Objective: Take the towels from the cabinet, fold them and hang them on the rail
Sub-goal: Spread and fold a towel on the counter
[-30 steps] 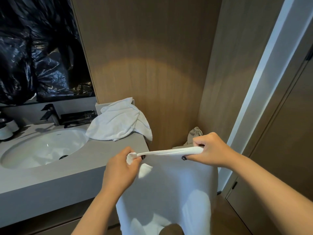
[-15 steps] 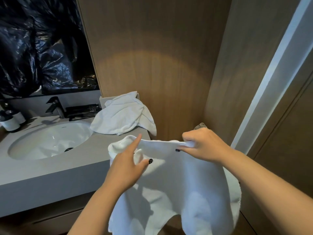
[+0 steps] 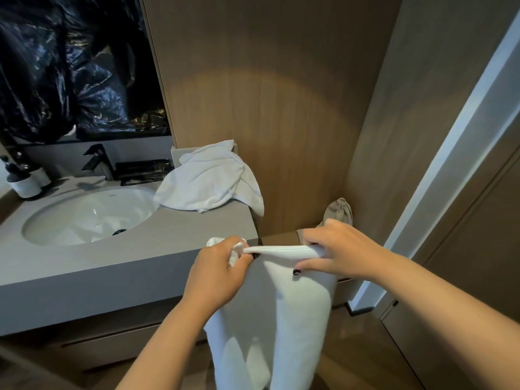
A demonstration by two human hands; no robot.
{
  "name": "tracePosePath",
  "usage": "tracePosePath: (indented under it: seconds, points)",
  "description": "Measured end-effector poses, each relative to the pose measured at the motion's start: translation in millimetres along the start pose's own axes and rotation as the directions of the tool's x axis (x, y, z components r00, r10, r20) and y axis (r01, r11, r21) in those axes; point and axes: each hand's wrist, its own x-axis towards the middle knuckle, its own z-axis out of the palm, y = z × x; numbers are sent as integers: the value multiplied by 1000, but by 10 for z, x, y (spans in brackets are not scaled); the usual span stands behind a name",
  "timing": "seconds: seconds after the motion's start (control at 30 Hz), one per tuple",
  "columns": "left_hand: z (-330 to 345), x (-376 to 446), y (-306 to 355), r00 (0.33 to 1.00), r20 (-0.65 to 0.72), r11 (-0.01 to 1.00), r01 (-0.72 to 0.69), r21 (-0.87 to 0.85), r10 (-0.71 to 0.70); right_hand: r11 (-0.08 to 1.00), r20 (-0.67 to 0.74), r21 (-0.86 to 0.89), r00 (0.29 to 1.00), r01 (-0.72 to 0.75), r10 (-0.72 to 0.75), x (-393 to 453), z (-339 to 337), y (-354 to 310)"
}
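Observation:
A white towel [image 3: 298, 313] hangs lengthwise in front of me, its top edge pulled taut between both hands. My left hand [image 3: 216, 274] grips the bunched left corner. My right hand [image 3: 337, 251] pinches the right end of the top edge, fingers curled over it. The towel's lower part runs out of the bottom of the view. A second white towel [image 3: 208, 178] lies crumpled on the back right corner of the grey vanity counter [image 3: 183, 229], one flap hanging over the side. No rail is visible.
A white basin [image 3: 87, 218] is set in the counter, with a black tap [image 3: 98, 161] and dark bottles [image 3: 25, 181] behind it. Wood-panelled walls stand ahead and to the right. A beige cloth item [image 3: 339, 212] sits on a low ledge behind my right hand. A door frame [image 3: 450, 170] is at right.
The towel was spread wide half a second ago; now it is narrower, folded lengthwise, its top edge stretched taut again. Both hands moved closer together and lower in front of the counter corner.

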Motion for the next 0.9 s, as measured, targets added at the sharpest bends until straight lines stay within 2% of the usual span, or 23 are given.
tracePosePath:
  seconds: [0.27,0.33,0.4,0.53,0.6,0.73,0.83,0.9]
  points:
    - [-139,46,-178,958,-179,967,195,-164,-223,952,-21,28,952,-305,306,-330,106,304]
    - [-171,47,-169,941,-228,962,213,-172,-250,928,-27,88,931,-361,364,-374,159,333]
    - [-172,31,-120,919,-273,951,235,-198,-284,891,-36,236,912,-389,408,-372,232,299]
    - [-199,30,-35,887,-278,914,293,-281,-370,715,-46,559,845,-420,533,-253,286,80]
    - [-227,33,-13,875,-261,891,318,-322,-407,614,-30,686,828,-390,560,-172,312,-82]
    - [-156,-34,5,850,-206,821,361,-442,-484,518,-83,812,826,-268,558,-19,401,-398]
    - [-85,-95,10,830,-123,727,392,-564,-544,309,77,911,848,-274,524,36,350,-570]
    - [-87,-129,45,826,-58,663,406,-628,-561,249,149,927,886,-280,440,47,295,-624]
